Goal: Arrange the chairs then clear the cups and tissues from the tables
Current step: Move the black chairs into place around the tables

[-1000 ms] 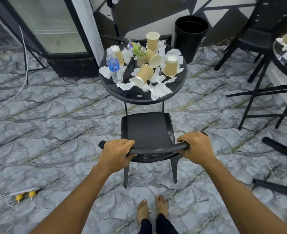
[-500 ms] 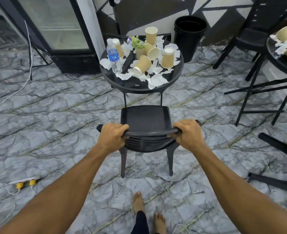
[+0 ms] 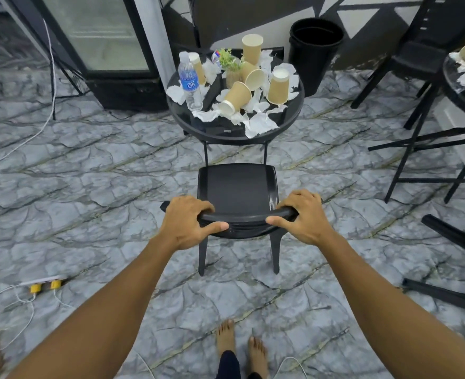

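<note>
A black chair [image 3: 238, 187] stands on the floor facing a round black table [image 3: 217, 134]. My left hand [image 3: 187, 221] and my right hand [image 3: 303, 217] both hold the top rail of its backrest, fingers curled over it and thumbs underneath. The front of the seat sits just short of the table's edge. On the table lie several brown paper cups [image 3: 236, 98], some tipped over, among crumpled white tissues [image 3: 260, 124], a water bottle [image 3: 190, 83] and a small plant [image 3: 230, 61].
A black bin [image 3: 316, 47] stands behind the table by the wall. At right are another black chair [image 3: 417, 56], a second table [image 3: 461, 91] with cups and tissues, and dark chair legs [image 3: 455, 236] low down. A glass-door fridge [image 3: 102, 36] is back left; a power strip [image 3: 45, 283] and cables lie at left.
I have stepped forward and pushed the chair closer to the table. Both hands stay on the backrest, with the thumbs now spread out more.
</note>
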Demonstrator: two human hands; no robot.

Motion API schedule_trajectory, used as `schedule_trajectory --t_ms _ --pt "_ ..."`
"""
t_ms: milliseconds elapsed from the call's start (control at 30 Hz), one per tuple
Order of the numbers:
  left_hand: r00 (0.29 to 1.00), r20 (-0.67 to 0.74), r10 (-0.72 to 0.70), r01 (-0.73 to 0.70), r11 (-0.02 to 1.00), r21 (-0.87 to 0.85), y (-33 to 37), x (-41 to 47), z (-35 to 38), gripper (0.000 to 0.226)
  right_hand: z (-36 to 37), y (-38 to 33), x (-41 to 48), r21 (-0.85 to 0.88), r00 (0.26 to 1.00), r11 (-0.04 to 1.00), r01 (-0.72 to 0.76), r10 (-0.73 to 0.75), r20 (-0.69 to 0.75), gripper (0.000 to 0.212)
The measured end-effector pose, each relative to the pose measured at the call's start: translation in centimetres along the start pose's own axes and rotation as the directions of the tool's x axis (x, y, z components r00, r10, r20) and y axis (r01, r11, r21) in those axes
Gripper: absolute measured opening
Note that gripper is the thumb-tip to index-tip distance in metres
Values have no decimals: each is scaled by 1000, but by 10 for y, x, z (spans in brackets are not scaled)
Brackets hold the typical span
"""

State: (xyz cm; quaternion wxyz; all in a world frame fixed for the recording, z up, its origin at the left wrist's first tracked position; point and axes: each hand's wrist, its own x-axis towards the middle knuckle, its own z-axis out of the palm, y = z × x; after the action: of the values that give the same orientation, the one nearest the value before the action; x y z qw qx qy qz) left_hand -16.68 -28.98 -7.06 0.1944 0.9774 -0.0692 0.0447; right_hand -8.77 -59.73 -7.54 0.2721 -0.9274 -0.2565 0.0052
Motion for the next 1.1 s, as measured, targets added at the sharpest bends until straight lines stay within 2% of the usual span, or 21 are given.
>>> schedule_trajectory --t_ms 167,367,500,600,700,833,1000,1100 --pt "1000 21 -6 7 1000 -23 2 10 -6 59 -1 -1 9 22 997 997 -71 71 -13 73" --pt "979 -19 -204 204 978 40 11 -11 2 66 9 -5 -9 33 984 996 -82 86 -156 67" --pt "967 20 -254 254 955 -152 10 -5 -3 57 8 -7 -9 15 986 996 -93 95 -136 69" --pt "967 22 -255 254 945 -206 8 -3 -2 51 12 -10 -14 11 980 994 -112 113 -167 68" --pt "968 28 -250 249 937 -245 3 -4 -2 56 20 -17 -23 -17 969 989 -144 138 -204 67" --pt "954 87 -286 298 895 -332 3 -2 -14 62 18 -22 -20 -38 976 986 -162 154 -156 65" --pt "960 72 -270 280 935 -219 7 -16 -13 63 21 -21 -24 24 975 992 -121 124 -185 64" --pt "954 122 -274 293 939 -181 4 -12 -14 66 19 -23 -21 23 976 991 -134 136 -170 59"
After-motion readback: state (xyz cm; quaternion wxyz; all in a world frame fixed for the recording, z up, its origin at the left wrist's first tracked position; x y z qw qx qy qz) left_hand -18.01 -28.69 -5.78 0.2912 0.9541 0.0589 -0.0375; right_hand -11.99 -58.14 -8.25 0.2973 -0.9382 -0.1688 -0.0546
